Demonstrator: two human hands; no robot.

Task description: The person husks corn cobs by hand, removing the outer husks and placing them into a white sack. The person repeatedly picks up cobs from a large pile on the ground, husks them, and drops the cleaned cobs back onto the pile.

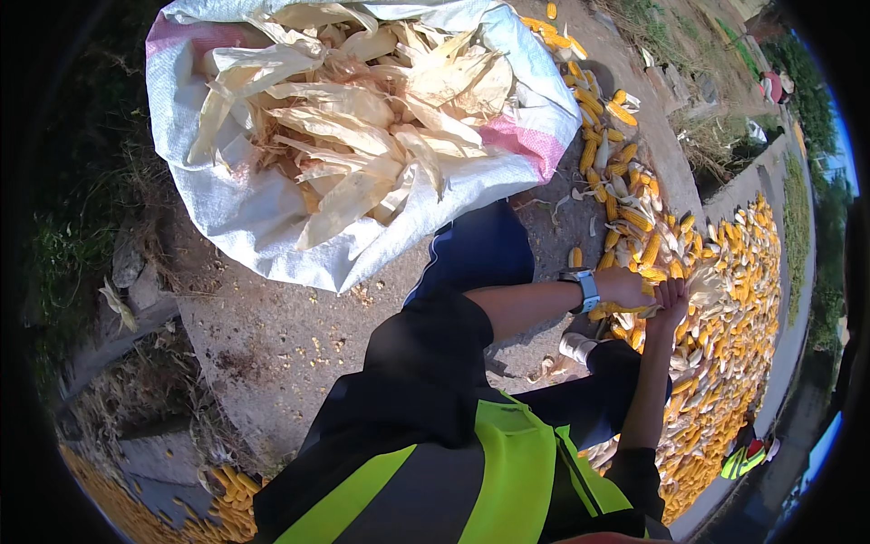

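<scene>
My left hand [624, 287], with a watch [586, 291] at the wrist, is closed around a yellow ear of corn, mostly hidden by the fingers. Against it, my right hand [669, 299] grips pale dry husk [705, 285] that fans out past the fingers. Both hands meet above the near edge of a long pile of corn ears [731, 333], some still with husk. To the left, a white woven sack [265, 234] with pink stripes stands with its mouth wide, filled with dry corn husks [360, 115].
A line of corn ears [598, 149] runs beside the sack. Scattered kernels [319, 347] lie on the concrete ground [251, 394]. More corn [234, 493] lies at lower left. One person in a hi-vis vest [744, 459] is at right; another person [773, 88] is far off.
</scene>
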